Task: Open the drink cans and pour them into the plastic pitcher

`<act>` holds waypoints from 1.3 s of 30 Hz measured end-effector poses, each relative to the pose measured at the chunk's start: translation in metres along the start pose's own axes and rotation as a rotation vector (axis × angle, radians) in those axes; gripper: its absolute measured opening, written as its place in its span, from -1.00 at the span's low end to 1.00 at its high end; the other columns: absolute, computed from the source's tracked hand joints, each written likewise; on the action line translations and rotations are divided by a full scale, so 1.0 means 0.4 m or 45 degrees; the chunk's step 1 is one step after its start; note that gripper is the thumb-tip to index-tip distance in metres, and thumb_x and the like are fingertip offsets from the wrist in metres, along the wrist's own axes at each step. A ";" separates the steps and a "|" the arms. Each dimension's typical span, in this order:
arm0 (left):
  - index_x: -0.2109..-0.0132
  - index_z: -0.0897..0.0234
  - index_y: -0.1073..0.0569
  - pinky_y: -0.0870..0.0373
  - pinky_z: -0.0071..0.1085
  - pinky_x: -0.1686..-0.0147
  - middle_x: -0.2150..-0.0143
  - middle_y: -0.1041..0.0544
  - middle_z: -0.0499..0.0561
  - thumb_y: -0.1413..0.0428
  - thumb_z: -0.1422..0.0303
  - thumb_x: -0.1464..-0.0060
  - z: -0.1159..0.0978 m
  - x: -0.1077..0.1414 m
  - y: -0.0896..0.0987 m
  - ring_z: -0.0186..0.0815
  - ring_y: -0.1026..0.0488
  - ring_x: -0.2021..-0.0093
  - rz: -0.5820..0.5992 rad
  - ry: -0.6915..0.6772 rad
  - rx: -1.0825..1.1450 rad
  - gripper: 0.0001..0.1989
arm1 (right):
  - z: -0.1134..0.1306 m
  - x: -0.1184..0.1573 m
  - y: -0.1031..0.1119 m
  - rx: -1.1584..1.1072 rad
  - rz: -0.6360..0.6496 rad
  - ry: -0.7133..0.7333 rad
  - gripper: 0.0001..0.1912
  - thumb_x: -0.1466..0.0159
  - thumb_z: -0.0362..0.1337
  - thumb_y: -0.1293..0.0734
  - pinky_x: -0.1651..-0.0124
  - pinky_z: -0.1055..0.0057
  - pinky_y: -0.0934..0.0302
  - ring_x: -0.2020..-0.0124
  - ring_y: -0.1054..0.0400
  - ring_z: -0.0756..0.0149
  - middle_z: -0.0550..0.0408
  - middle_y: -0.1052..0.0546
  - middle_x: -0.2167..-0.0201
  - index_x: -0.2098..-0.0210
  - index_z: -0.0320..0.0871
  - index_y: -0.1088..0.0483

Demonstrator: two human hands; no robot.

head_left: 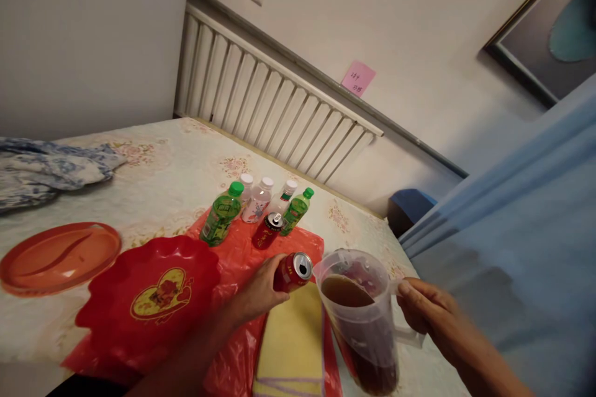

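My left hand point(263, 288) is wrapped round an opened red drink can point(287, 274), tilted with its top toward the pitcher. Beside it, my right hand point(426, 305) grips the handle of a clear plastic pitcher point(372, 329) that holds brown liquid. The can is close to the pitcher's spout; I see no stream of liquid between them. Under my left hand lie a red plastic sheet point(233, 335) and a folded yellow cloth point(291, 347). A dark red can point(267, 232) stands upright just beyond my left hand.
Several bottles stand behind the cans, among them a large green-capped bottle point(221, 217) and a slimmer green one point(297, 211). A red scalloped tray point(112, 310) and an orange lid point(56, 260) lie at left. A blue curtain point(503, 229) hangs at right.
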State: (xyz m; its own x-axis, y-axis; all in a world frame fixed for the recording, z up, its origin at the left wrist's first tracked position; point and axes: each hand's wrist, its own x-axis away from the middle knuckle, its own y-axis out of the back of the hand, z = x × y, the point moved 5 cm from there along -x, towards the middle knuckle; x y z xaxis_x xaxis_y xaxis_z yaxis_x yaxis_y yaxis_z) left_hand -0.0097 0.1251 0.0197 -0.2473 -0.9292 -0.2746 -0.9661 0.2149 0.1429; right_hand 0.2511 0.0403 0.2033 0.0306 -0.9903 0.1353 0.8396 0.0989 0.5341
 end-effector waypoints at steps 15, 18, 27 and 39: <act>-0.15 0.22 -0.32 -0.27 -0.19 -0.15 -0.13 -0.43 0.10 -0.22 0.53 0.23 -0.014 0.007 0.009 -0.07 -0.36 -0.15 -0.003 -0.010 -0.087 -0.30 | 0.076 -0.020 -0.026 0.194 0.059 0.016 -0.41 -0.20 0.27 -0.23 0.55 0.46 0.28 0.62 0.18 0.49 0.33 -0.01 0.68 0.53 -0.16 -0.28; -0.14 0.20 -0.33 -0.28 -0.21 -0.15 -0.13 -0.44 0.08 -0.22 0.54 0.24 -0.010 0.007 0.008 -0.08 -0.36 -0.15 -0.007 -0.033 -0.086 -0.30 | 0.081 -0.024 -0.025 0.226 0.029 0.014 -0.40 -0.18 0.29 -0.23 0.55 0.46 0.26 0.62 0.16 0.49 0.33 -0.03 0.69 0.54 -0.15 -0.27; -0.16 0.17 -0.31 -0.30 -0.22 -0.13 -0.13 -0.44 0.07 -0.22 0.54 0.24 -0.012 0.008 0.007 -0.09 -0.36 -0.14 0.013 -0.054 -0.044 -0.27 | 0.085 -0.032 -0.027 0.271 0.074 0.012 -0.42 -0.20 0.27 -0.23 0.55 0.46 0.25 0.62 0.15 0.48 0.32 -0.03 0.68 0.54 -0.15 -0.28; -0.13 0.16 -0.33 -0.28 -0.23 -0.15 -0.13 -0.45 0.03 -0.21 0.56 0.25 -0.008 0.006 0.008 -0.10 -0.36 -0.14 -0.009 -0.065 -0.048 -0.29 | 0.092 -0.034 -0.020 0.320 0.062 0.014 -0.41 -0.21 0.27 -0.22 0.54 0.46 0.24 0.61 0.14 0.48 0.32 -0.04 0.69 0.52 -0.17 -0.31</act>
State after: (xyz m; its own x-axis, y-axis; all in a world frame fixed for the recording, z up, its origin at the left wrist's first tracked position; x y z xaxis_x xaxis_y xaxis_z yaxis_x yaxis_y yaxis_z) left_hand -0.0132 0.1225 0.0224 -0.2446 -0.9139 -0.3240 -0.9647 0.1958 0.1760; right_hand 0.2241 0.0568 0.2277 0.0745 -0.9847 0.1574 0.6759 0.1659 0.7180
